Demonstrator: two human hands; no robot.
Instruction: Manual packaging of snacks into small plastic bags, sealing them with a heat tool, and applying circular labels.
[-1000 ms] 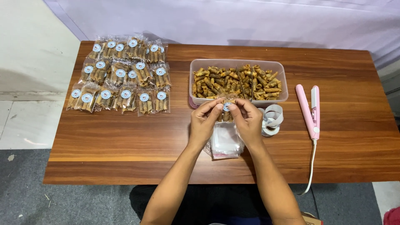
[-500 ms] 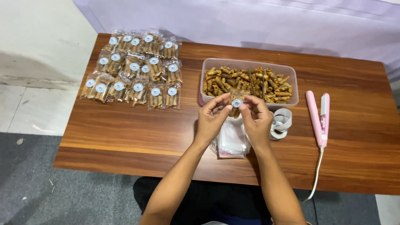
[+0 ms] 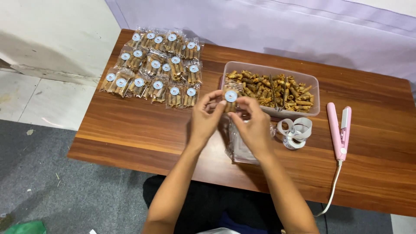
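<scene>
A brown wooden table (image 3: 130, 130) stands on grey floor (image 3: 65, 195). Above its middle, the left hand (image 3: 207, 119) and right hand (image 3: 253, 128) together pinch a small clear snack packet with a round blue sticker (image 3: 230, 97).

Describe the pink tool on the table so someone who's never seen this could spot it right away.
On the brown wooden table, look right of the clear plastic tub of rolled snacks and past the roll of stickers. The pink tool lies there alone: long, hinged, clamp-shaped, trailing a white cord, the only pink item.
</scene>
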